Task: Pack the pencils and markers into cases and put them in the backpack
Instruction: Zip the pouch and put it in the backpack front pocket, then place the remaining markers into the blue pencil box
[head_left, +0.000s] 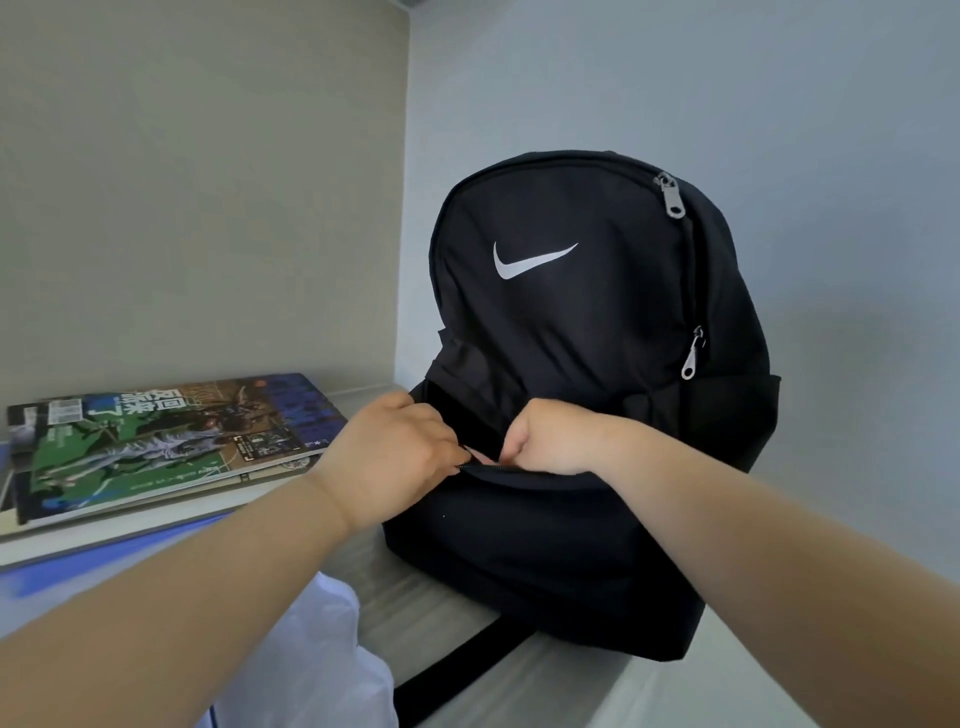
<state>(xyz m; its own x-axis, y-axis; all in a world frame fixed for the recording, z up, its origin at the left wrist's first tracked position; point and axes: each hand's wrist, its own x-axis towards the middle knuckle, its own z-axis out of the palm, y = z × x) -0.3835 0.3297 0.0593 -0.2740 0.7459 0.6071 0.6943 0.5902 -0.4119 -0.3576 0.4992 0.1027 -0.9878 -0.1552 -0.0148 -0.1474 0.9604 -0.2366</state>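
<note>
A black backpack (582, 322) with a white swoosh stands upright on the table against the wall. Its main zipper is closed, with two silver pulls on the right side. Both my hands are at the front pocket's zipper line. My left hand (395, 457) pinches the fabric at the pocket's left end. My right hand (550, 441) is closed in a fist on the zipper or the fabric just to the right. A sliver of something pink shows between the hands in the pocket gap. No pencils, markers or cases are in view.
A stack of magazines (156, 447) lies on the table at the left, on top of a blue folder (104, 566). A white plastic bag (311, 660) sits at the near edge. A black strap (457, 675) trails from under the backpack.
</note>
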